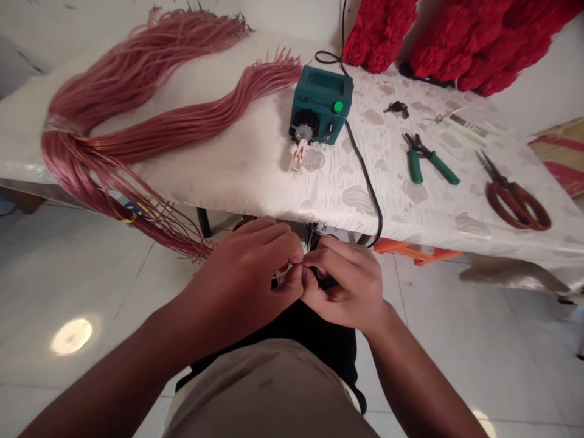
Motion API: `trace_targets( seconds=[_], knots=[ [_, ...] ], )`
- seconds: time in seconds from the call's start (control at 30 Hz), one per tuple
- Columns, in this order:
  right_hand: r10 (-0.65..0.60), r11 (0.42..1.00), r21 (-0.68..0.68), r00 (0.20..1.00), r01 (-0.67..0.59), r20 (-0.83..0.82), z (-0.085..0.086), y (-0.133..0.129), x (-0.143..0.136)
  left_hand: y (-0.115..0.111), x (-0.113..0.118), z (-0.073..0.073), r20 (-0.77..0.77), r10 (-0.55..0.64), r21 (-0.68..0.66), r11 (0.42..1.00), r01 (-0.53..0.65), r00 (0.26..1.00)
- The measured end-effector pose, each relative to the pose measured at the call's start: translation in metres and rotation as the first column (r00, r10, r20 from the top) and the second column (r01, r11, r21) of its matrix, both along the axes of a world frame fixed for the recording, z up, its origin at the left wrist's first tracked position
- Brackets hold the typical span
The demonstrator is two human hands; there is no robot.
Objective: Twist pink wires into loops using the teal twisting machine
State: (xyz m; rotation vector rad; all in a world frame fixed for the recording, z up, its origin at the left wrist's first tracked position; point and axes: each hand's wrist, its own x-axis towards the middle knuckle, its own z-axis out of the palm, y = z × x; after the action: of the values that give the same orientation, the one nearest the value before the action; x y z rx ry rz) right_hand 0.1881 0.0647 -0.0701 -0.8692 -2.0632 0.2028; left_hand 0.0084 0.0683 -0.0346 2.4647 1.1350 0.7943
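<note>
- The left hand (pixel 246 274) and the right hand (pixel 347 286) are held together below the front edge of the desk (pixel 255 170), above the lap.
- A thin reddish cord (pixel 297 261) is pinched between the fingertips of both hands where they meet; each grip is pressed together on it.
- Only a short piece of the cord is seen at the fingertips; the rest is hidden by the fingers, and its length cannot be made out.
- A large bundle of reddish cords (pixel 137 115) is laid on the desk to the left, well apart from the hands, with strands hanging over the edge.
- A teal machine (pixel 322 103) is set on the desk above the hands, with green pliers (pixel 429 159) and scissors (pixel 515 198) to its right.
- Red material (pixel 456 36) is cut off by the upper edge.
</note>
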Motion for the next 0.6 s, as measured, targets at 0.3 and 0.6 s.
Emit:
trace_targets(
  seconds=[0.3,0.6],
  knots=[
    [-0.016,0.999,-0.046,0.994,0.021,0.107,0.0060,-0.0003,0.0030,0.0032,-0.0029,-0.0061,0.046,0.024,-0.015,1.000,-0.023,0.999],
    [-0.016,0.996,-0.086,0.990,0.028,0.142,0.0071,0.0005,0.0009,0.0050,-0.0020,-0.0083,0.057,0.048,0.010,0.999,-0.049,0.997]
  ],
)
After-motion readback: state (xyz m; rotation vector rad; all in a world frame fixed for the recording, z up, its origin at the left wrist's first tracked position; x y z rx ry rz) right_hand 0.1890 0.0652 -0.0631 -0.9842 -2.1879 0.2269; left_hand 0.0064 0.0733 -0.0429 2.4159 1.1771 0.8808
